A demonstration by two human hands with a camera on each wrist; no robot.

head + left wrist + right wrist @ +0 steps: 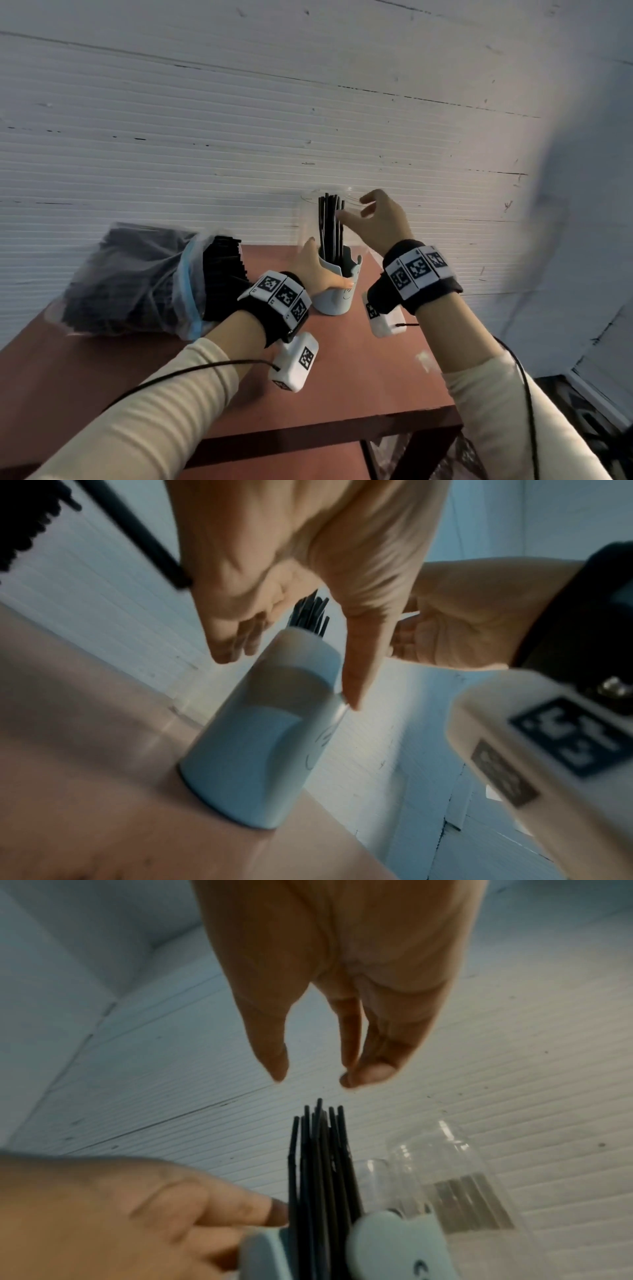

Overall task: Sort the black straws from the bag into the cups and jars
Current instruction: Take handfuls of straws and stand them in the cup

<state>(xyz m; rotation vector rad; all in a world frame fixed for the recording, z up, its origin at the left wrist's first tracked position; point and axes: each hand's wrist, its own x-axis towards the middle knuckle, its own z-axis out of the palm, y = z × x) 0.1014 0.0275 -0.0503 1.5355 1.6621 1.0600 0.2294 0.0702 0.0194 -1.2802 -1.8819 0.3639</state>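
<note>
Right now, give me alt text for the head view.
The left hand holds a pale blue cup of upright black straws on a reddish table, right hand open just above them. A bag of straws lies left.

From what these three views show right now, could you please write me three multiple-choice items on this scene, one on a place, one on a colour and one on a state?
1. Where does the bag of straws lie?
A. On the table, to the left of the cup
B. Inside the clear jar
C. On the floor

2. What colour is the cup that holds the upright straws?
A. Red
B. Pale blue
C. Yellow

3. What is the right hand doing?
A. Gripping the bag
B. Resting flat on the table
C. Open above the straw tips, holding nothing

Answers: 1 A, the head view shows the bag left of the cup. 2 B, all views show it pale blue. 3 C, the right wrist view shows the fingers apart above the tips.
</note>
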